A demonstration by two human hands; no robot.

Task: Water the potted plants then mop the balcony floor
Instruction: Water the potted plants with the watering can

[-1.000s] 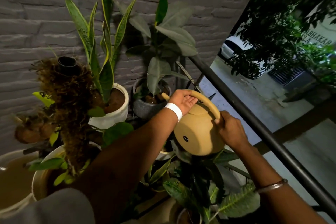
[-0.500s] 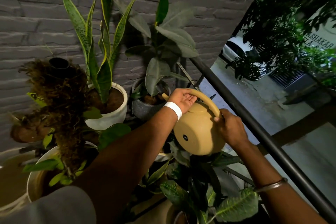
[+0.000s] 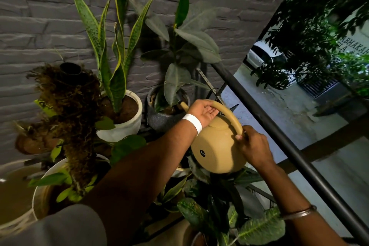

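A tan watering can is tilted forward, its spout reaching over the dark grey pot of the broad-leaved plant. My left hand grips the front of the can's arched handle, palm up. My right hand holds the rear end of the handle and steadies the can's body. A snake plant stands in a white pot to the left. No water stream is visible.
A brick wall rises behind the pots. A black balcony railing runs diagonally on the right, with the street below. Left sit a mossy pole plant in a white pot and a bucket. Variegated leaves fill the lower right.
The can and both hands have stayed almost in place, tipped at the grey pot. My view has shifted slightly, so the pots sit a little lower left.
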